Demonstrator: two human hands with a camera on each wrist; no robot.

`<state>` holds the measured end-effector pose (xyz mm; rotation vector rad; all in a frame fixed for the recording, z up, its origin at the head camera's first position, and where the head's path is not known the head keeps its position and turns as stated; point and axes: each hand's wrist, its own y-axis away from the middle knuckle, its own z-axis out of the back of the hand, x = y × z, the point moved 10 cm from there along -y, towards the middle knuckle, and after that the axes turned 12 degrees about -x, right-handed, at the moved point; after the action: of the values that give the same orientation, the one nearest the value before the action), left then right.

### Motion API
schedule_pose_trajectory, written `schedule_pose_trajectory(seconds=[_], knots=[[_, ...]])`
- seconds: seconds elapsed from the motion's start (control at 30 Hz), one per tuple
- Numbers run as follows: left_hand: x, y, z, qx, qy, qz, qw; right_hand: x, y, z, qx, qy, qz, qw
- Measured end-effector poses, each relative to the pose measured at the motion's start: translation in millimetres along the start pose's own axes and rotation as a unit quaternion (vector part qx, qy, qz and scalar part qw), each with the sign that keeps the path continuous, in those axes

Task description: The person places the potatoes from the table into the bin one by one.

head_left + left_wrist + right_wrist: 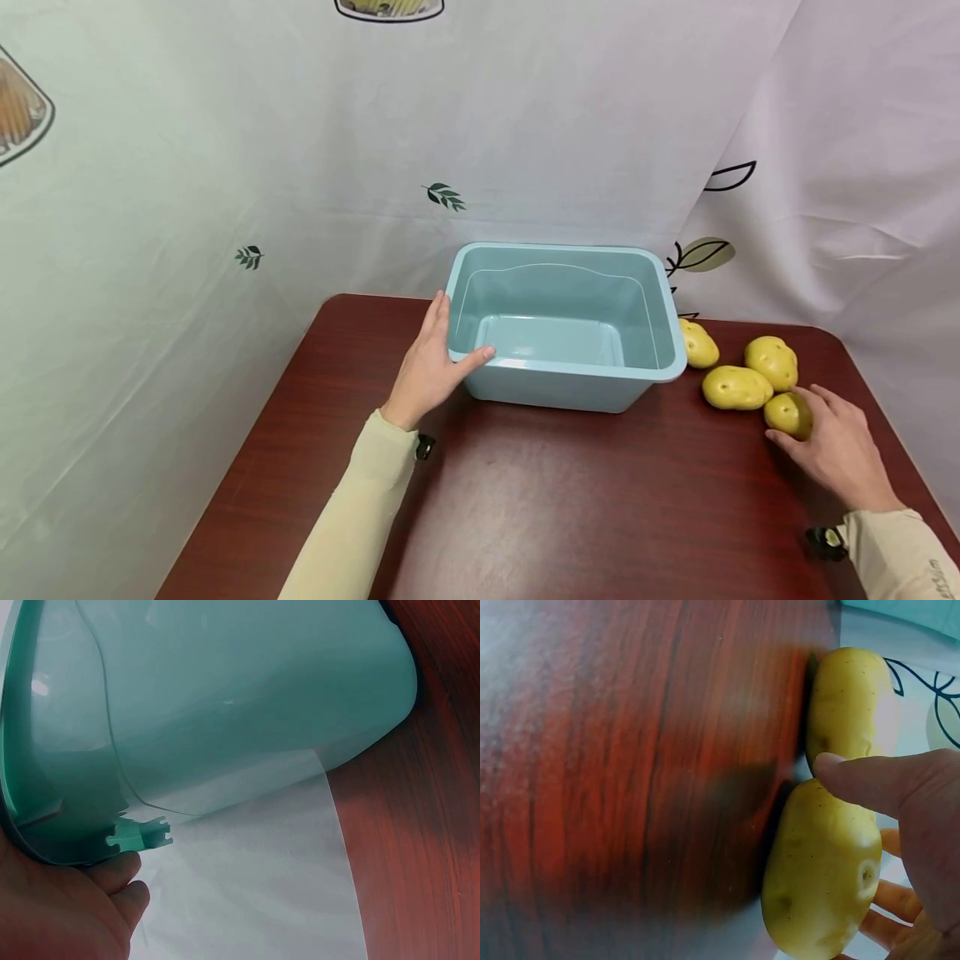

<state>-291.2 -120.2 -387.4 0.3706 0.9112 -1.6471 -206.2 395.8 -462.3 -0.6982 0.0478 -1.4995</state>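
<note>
Pale sleeves [356,517] nearest my camera. Head: left hand [426,367] grips blue tub [547,393] at near-left corner; right hand [843,442] curls round potato [785,415] right of tub, three other potatoes [737,388] close by. Left wrist: fingertips bent against tub. Right wrist: thumb over potatoes, fingers behind.

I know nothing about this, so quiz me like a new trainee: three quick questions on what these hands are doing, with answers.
1. How many potatoes show in the head picture?
2. What does the left hand touch: (a) the tub, (b) a potato, (c) a spoon?
3. True or false: the right hand is inside the tub.

Key:
1. Four.
2. (a).
3. False: it's outside, gripping a potato.
</note>
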Motion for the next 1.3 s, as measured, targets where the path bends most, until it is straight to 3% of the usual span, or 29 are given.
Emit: schedule_pose_trajectory(seconds=[0.47,1.03,1.3], knots=[[0.7,0.2,0.2,0.0,-0.002,0.0,1.0,-6.9,4.6,-5.4,0.022,0.004,-0.014,1.0],[0.6,-0.1,0.1,0.003,0.004,0.005,1.0,-3.1,5.8,-0.6,-0.016,0.031,0.028,0.999],[1.1,0.1,0.1,0.002,0.004,0.003,1.0,-3.9,7.3,-0.9,-0.015,0.034,0.033,0.999]])
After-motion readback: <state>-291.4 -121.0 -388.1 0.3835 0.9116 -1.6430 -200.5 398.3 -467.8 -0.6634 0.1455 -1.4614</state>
